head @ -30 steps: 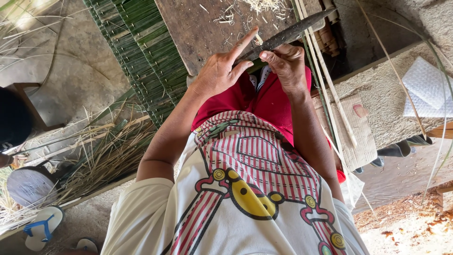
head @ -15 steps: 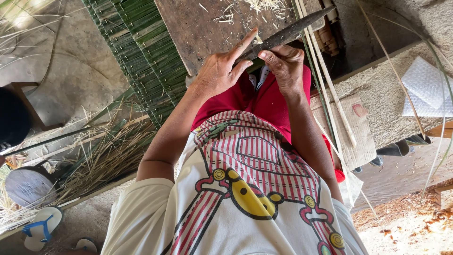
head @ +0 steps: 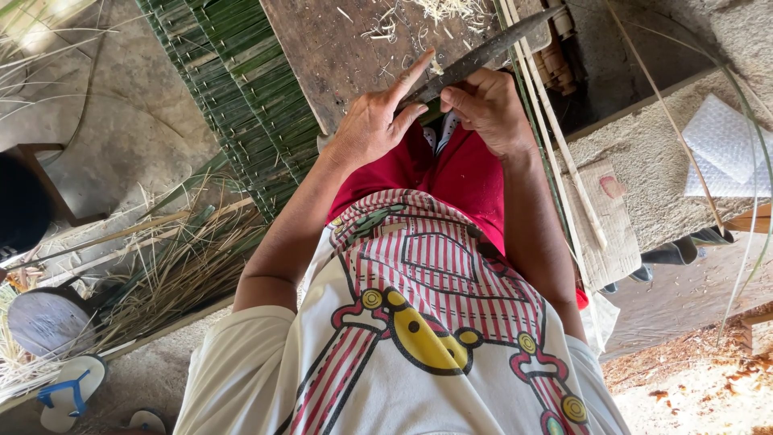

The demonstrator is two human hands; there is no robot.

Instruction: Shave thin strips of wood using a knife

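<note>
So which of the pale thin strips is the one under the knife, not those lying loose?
The short pale sliver at the left hand's raised forefinger tip, against the dark blade. The long strips lie loose beyond the right hand.
</note>
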